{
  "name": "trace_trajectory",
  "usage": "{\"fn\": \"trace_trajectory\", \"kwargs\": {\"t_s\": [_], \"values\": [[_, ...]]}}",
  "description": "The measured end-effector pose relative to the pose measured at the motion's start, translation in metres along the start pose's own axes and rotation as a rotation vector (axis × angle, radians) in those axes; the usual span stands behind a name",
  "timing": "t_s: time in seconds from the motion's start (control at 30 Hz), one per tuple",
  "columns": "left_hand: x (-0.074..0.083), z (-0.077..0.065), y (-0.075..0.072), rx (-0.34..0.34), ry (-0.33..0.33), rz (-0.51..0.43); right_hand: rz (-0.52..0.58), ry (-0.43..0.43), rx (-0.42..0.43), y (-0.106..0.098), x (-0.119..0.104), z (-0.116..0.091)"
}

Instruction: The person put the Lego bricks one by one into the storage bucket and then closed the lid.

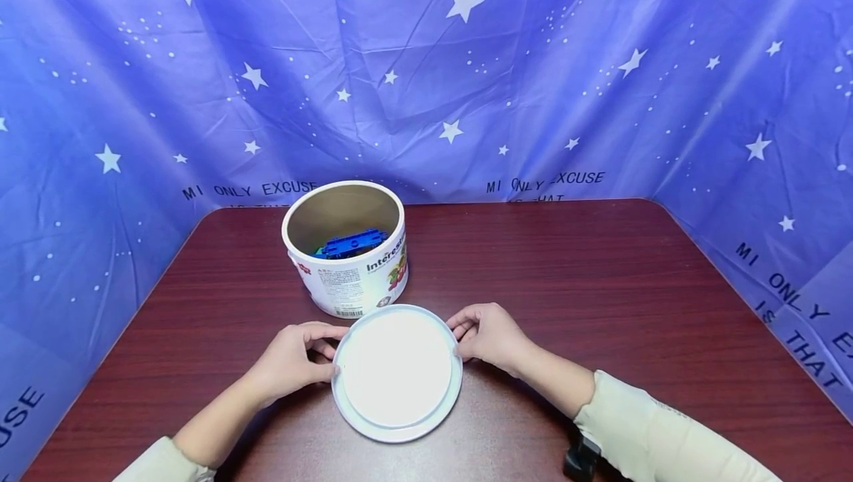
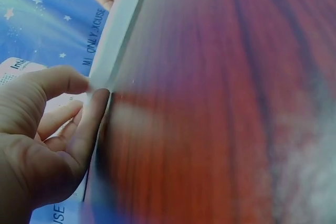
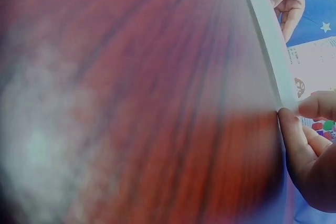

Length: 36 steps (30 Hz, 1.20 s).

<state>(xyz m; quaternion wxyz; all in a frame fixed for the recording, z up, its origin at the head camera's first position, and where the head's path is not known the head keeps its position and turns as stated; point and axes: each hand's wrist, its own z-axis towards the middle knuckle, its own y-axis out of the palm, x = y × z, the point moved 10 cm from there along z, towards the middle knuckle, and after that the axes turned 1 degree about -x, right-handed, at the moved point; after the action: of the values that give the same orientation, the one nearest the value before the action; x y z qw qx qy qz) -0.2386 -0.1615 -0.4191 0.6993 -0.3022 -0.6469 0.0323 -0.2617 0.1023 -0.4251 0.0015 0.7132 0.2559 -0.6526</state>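
A round white lid (image 1: 397, 371) is in front of me in the head view, between both hands. My left hand (image 1: 289, 360) pinches its left rim between thumb and fingers. On the opposite rim, my right hand (image 1: 492, 335) pinches in the same way. Both wrist views show the lid's pale edge (image 2: 122, 35) between thumb and fingertips. Whether the lid touches the table or is just above it, I cannot tell. Behind it stands a white printed tub (image 1: 340, 286), uncovered, with a blue plastic piece (image 1: 355, 243) inside; its other contents are mostly hidden.
The tub and lid are on a dark red wood-grain table (image 1: 566, 275) with rounded far corners. A blue curtain (image 1: 413, 45) with white stars hangs around its back and sides. A small black object (image 1: 581, 460) sits beneath the right sleeve.
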Motion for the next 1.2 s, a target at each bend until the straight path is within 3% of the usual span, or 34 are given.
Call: {"fn": "trace_trajectory", "kwargs": {"t_s": [0.17, 0.33, 0.63, 1.0, 1.2], "values": [[0.002, 0.001, 0.001, 0.015, -0.014, -0.060, 0.012, -0.004, -0.001, -0.008, -0.004, -0.003], [0.011, 0.002, 0.001, 0.024, 0.020, -0.109, 0.028, -0.043, -0.025, -0.017, -0.014, -0.007], [0.028, 0.001, -0.001, -0.011, -0.016, -0.320, 0.118, -0.103, -0.055, -0.027, -0.034, -0.010], [0.057, 0.000, -0.019, -0.002, 0.052, -0.489, 0.168, -0.169, -0.035, -0.042, -0.070, -0.012], [0.071, 0.001, -0.036, 0.072, 0.090, -0.527, 0.193, -0.208, -0.014, -0.052, -0.091, -0.011]]}}
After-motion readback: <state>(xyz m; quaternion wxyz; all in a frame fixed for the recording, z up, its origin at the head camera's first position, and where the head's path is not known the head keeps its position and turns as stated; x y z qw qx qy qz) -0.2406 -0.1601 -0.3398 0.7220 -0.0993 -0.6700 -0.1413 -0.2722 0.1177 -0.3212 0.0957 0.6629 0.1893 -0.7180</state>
